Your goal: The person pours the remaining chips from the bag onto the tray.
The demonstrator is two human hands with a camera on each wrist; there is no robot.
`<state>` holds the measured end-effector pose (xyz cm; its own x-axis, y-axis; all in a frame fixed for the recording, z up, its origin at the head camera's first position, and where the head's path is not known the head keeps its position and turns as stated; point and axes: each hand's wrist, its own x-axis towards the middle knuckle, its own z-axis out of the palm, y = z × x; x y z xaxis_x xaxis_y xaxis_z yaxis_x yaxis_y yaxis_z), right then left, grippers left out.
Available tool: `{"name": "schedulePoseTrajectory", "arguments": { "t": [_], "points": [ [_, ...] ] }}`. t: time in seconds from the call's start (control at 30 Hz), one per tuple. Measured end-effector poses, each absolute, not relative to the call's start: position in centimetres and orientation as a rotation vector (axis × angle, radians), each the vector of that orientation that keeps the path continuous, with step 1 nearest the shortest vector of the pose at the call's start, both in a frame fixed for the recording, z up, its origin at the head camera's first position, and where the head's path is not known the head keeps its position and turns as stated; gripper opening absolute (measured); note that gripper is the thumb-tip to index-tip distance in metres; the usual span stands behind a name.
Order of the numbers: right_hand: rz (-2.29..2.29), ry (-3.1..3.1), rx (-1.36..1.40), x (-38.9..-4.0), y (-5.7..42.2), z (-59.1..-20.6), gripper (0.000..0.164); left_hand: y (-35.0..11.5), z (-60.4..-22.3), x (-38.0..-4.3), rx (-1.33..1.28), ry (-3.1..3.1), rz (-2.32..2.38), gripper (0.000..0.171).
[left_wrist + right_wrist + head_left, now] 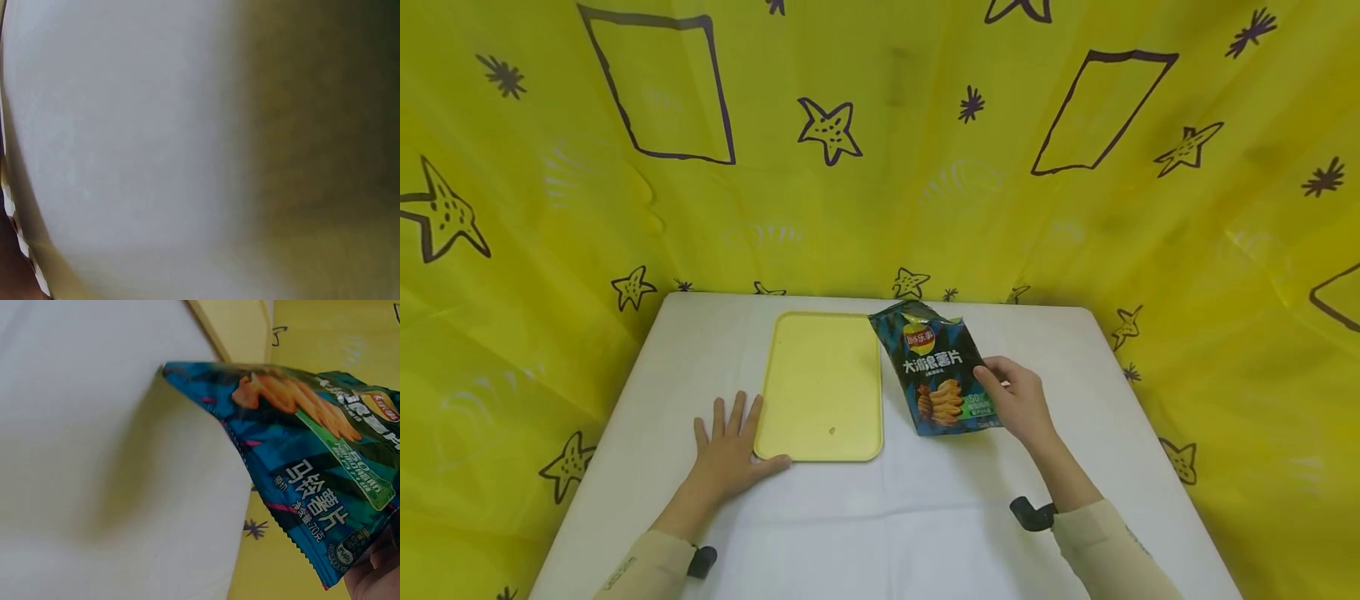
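Observation:
A dark blue chip bag is tilted over the white table, right of a yellow tray. My right hand grips it by its lower right side, thumb across the front. The bag's top edge looks torn and gapes a little. In the right wrist view the bag fills the right side, with part of the hand below it. My left hand rests on the table with fingers spread, thumb along the tray's near left corner. A small chip crumb lies on the tray.
A white cloth covers the table. Yellow curtains with drawn stars and frames hang behind the table and along both sides. A dark wrist device sits at my right sleeve, another at my left. The left wrist view is blurred.

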<state>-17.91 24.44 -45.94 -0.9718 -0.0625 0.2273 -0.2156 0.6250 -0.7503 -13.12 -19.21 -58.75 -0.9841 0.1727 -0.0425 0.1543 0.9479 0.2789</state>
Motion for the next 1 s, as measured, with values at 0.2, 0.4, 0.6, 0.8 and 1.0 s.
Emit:
{"name": "schedulePoseTrajectory", "arguments": {
  "t": [0.2,0.4,0.6,0.8,1.0],
  "points": [
    [1.214,-2.652,0.366,-17.8,23.6,-44.7,0.021,-19.1,-58.6,-12.9,0.262,3.038,0.433,0.113],
    [1.046,-2.625,0.515,-18.0,22.8,-43.6,0.014,-19.0,-58.8,-12.8,0.249,3.044,0.414,0.114],
    [0.826,-2.599,0.627,-18.2,22.0,-42.6,0.013,-19.1,-58.8,-12.9,0.232,3.035,0.399,0.115],
    [0.690,-2.581,0.710,-18.9,20.8,-41.3,0.014,-19.1,-58.6,-13.1,0.228,3.026,0.387,0.115],
    [0.566,-2.591,0.794,-19.5,19.2,-39.6,0.014,-19.1,-58.8,-13.2,0.226,3.026,0.367,0.115]
  ]
}}
